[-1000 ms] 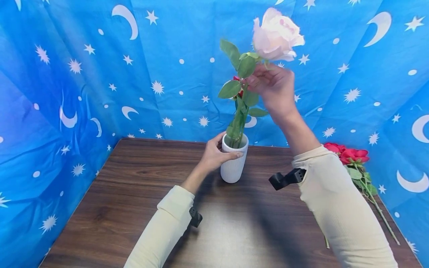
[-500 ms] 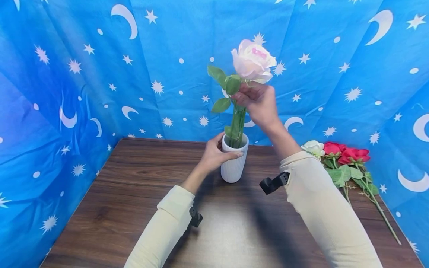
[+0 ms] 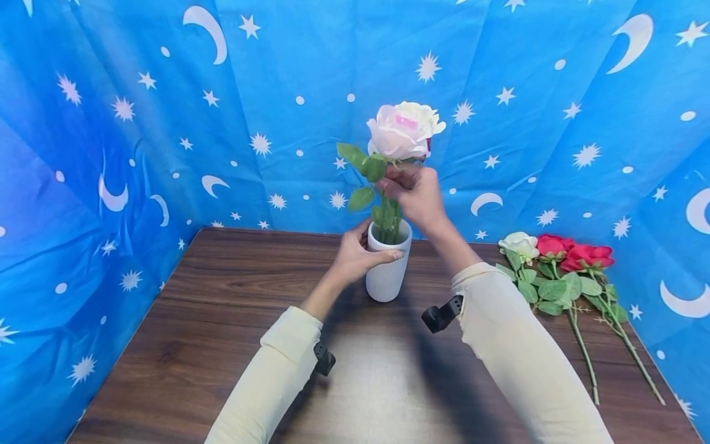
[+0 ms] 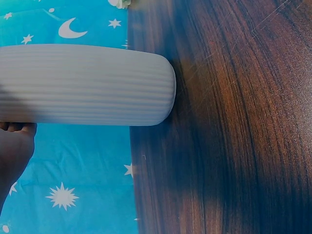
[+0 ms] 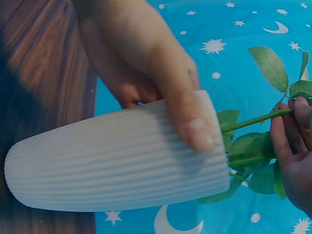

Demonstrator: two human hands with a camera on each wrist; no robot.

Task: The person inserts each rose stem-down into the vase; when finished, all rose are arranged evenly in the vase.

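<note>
A white ribbed vase [image 3: 386,277] stands upright on the table, and my left hand [image 3: 355,256] grips it near the rim, thumb across the front. Above it, my right hand [image 3: 418,194] pinches the green stem of a pale pink rose [image 3: 400,132] just under the bloom. In the right wrist view that stem [image 5: 258,119] runs down into the vase beside another stem and leaves. Behind the pink bloom, a white bloom and a bit of red show, mostly hidden. In the left wrist view the vase's lower part [image 4: 97,87] fills the middle.
At the right of the dark wooden table [image 3: 222,320] lie a white rose [image 3: 519,245] and red roses [image 3: 588,258] with leafy stems. Blue cloth [image 3: 299,61] printed with moons and stars hangs behind and at both sides.
My right hand has come down and to the left with the pink rose, lowering its stem into the vase. My left hand stays on the vase.
</note>
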